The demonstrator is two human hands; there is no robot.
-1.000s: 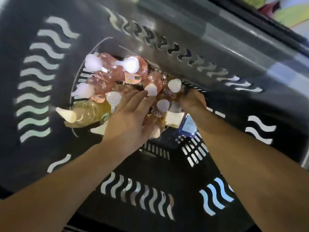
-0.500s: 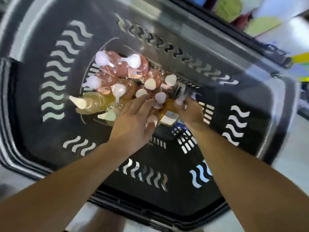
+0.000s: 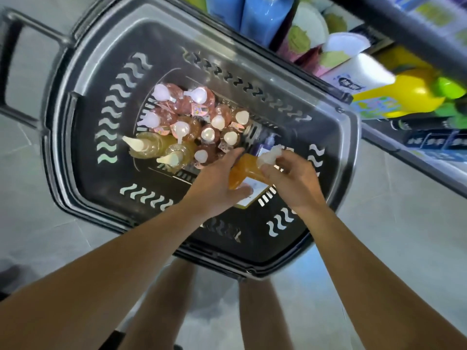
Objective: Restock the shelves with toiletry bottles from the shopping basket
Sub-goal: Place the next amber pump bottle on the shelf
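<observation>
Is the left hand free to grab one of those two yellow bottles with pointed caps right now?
Probably not right away: the left hand already grips the orange bottle together with the right hand. The yellow bottles lie uncovered just beside it in the basket, so nothing else blocks them.

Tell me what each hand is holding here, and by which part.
Both hold one orange bottle: the right hand grips its white pump top, and the left hand grips the body near the label.
</observation>
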